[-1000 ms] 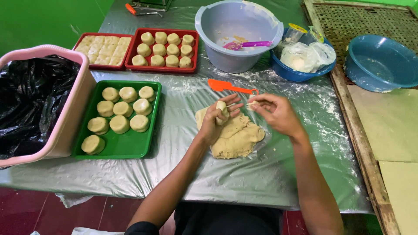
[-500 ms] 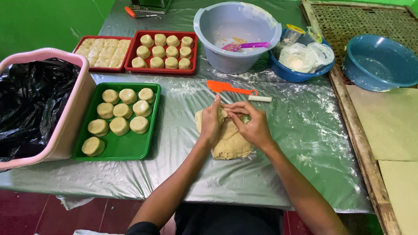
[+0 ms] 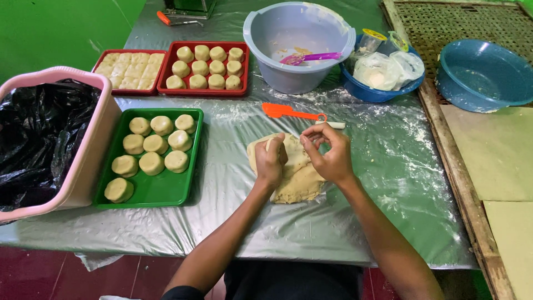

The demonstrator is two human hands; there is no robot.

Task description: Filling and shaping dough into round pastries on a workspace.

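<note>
Even, fairly bright light is coming from above, slightly from the far side. The plastic sheet (image 3: 355, 222) over the table is throwing soft white glare in patches, strongest near the front edge. Shadows are staying short and soft: the green tray (image 3: 166, 191) is casting a thin one to its right, and the lump of dough (image 3: 297, 178) is darkening underneath the hands. Focus is holding sharp mid-frame. Wide-angle lens is bowing straight lines near the edges, and the corners are going slightly dimmer. No motion blur showing.
</note>
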